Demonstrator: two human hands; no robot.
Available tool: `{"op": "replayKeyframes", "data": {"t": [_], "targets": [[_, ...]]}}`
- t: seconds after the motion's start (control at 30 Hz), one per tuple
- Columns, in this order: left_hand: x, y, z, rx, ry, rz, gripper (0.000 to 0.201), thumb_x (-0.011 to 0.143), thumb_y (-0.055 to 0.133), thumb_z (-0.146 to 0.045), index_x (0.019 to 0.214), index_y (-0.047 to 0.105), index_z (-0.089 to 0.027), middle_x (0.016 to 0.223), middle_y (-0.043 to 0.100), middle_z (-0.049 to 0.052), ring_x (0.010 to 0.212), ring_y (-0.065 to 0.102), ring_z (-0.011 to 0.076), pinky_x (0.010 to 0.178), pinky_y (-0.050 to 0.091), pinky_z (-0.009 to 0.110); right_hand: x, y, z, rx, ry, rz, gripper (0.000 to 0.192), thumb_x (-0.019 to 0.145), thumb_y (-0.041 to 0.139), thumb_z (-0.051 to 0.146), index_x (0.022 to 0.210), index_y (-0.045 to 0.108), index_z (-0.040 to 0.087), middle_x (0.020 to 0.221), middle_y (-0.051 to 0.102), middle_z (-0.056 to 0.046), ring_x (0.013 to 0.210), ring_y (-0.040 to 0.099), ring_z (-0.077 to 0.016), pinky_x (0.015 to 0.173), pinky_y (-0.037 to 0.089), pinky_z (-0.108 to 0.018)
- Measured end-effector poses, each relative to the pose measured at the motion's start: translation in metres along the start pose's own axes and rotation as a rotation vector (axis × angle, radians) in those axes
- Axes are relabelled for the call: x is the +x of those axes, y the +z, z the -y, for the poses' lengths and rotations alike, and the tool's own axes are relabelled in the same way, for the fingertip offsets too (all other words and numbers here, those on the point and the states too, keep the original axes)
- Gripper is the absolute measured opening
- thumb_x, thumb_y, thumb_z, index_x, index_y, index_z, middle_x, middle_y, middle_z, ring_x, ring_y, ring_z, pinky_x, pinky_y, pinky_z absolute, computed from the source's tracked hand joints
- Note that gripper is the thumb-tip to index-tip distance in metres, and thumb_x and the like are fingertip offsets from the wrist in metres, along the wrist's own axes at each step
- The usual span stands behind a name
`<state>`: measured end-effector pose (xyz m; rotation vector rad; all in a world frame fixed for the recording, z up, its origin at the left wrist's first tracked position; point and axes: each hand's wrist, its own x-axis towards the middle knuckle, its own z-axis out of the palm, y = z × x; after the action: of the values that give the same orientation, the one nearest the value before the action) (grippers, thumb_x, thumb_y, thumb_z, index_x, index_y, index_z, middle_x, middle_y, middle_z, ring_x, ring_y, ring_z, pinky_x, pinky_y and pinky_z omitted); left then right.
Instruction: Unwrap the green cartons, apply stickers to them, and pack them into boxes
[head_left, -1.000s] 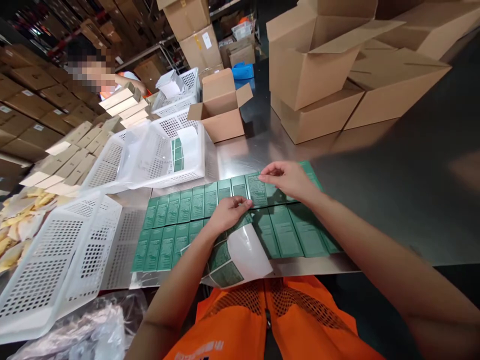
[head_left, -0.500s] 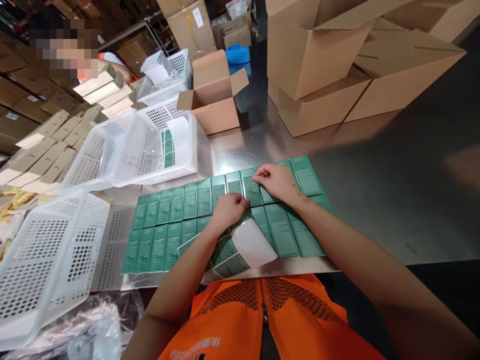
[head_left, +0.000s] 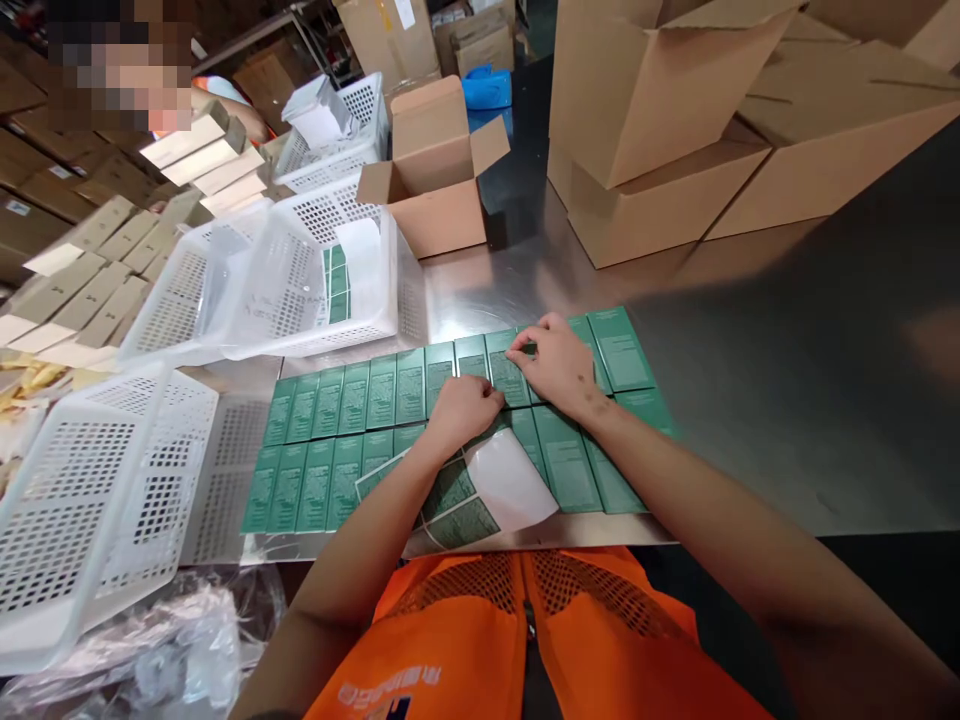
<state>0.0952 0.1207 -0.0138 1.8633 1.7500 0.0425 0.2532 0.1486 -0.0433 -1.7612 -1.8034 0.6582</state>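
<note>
Head view: thin green labels worked by both hands

Head view shows the left hand (head_left: 463, 408) curled into a loose fist, its fingers together and pressing down on the green label sheet (head_left: 352, 440) where a backing flap (head_left: 504, 487) curls up just below the knuckles. The right hand (head_left: 556, 362) lies flat just beyond it, fingertips drawn together on the edge of one label (head_left: 507, 372) in the far row; whether they actually pinch it I cannot tell.

These labels look paper-thin, light and limp, probably sticky underneath, so they would crease or cling easily; a corner or a free edge, lifted with the fingertips, seems the sensible hold.

Two rows of labels lie on the steel surface (head_left: 787, 400), roughly a dozen visible in the far row, with hands and forearms hiding several in the near one. Left of the fingers stand two white perforated baskets (head_left: 112, 500), one more farther off. Beyond the fingertips sits one small open carton (head_left: 442, 180), and at least three larger cartons (head_left: 660, 130) to its right.
</note>
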Motion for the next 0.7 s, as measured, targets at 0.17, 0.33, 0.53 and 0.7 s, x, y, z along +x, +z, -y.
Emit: {"op": "replayKeyframes", "data": {"t": [0.17,0.33,0.53,0.7], "targets": [[-0.005,-0.002,0.006,0.008,0.028,-0.013,0.029,0.084,0.060,-0.033,0.060,0.070,-0.019,0.063,0.067,0.008,0.071,0.062,0.0238,0.065,0.039,0.031,-0.003,0.003,0.005,-0.127,0.006,-0.083,0.031,0.091,0.063,0.030,0.119,0.057,0.019,0.120,0.056,-0.013,0.084,0.065,-0.0255,0.071,0.048,-0.036],[-0.030,-0.008,0.022,-0.052,0.014,-0.186,0.040,0.094,0.048,-0.046,0.071,0.067,-0.020,0.057,0.057,0.000,0.059,0.053,0.0173,0.060,0.034,0.028,-0.003,-0.008,-0.001,-0.132,-0.212,0.085,0.075,0.068,0.088,0.045,0.129,0.053,0.017,0.122,0.057,-0.015,0.105,0.062,-0.0345,0.086,0.051,-0.044],[-0.054,-0.021,0.031,-0.300,0.020,-0.603,0.042,0.096,0.047,-0.051,0.071,0.060,-0.020,0.056,0.053,-0.003,0.054,0.047,0.0128,0.058,0.035,0.024,-0.032,-0.037,0.016,0.292,-0.257,0.394,0.065,0.071,0.085,0.040,0.127,0.057,0.022,0.116,0.066,-0.011,0.100,0.067,-0.0258,0.081,0.056,-0.039],[-0.064,-0.021,0.027,-0.437,0.085,-0.737,0.035,0.093,0.052,-0.048,0.085,0.069,-0.018,0.056,0.053,-0.004,0.051,0.044,0.0114,0.053,0.033,0.024,-0.073,-0.020,0.055,0.548,-0.235,0.158,0.026,0.077,0.080,0.031,0.101,0.071,0.025,0.093,0.075,-0.002,0.086,0.070,-0.0211,0.081,0.055,-0.036]]}}
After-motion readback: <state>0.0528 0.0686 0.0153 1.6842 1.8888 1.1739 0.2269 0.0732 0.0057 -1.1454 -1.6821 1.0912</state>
